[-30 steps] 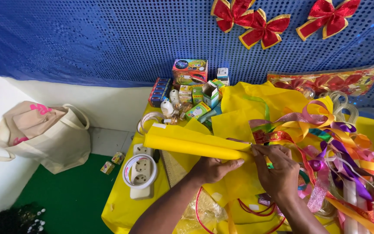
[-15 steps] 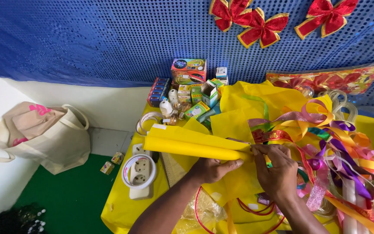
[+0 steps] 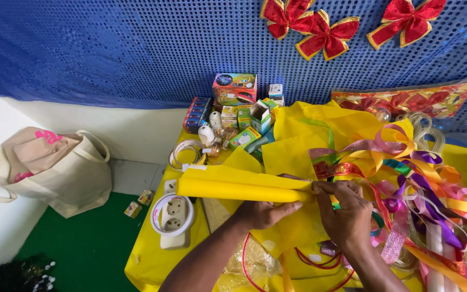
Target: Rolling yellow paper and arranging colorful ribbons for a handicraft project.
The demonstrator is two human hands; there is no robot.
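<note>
Small colourful boxes [image 3: 244, 116] cluster at the wall — green, blue.

Socket reel [image 3: 173, 214] left of hands [image 3: 309, 213]; boxes [image 3: 244, 116] behind; ribbons [image 3: 428, 189] right

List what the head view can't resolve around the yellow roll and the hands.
- Right end of the yellow roll: covered by the left hand and right hand.
- Right hand's fingers: bunched over the roll's end; whatever they pinch is hidden.
- Ribbon pile: runs off the right edge.
- Small boxes: too small to tell contents.
</note>
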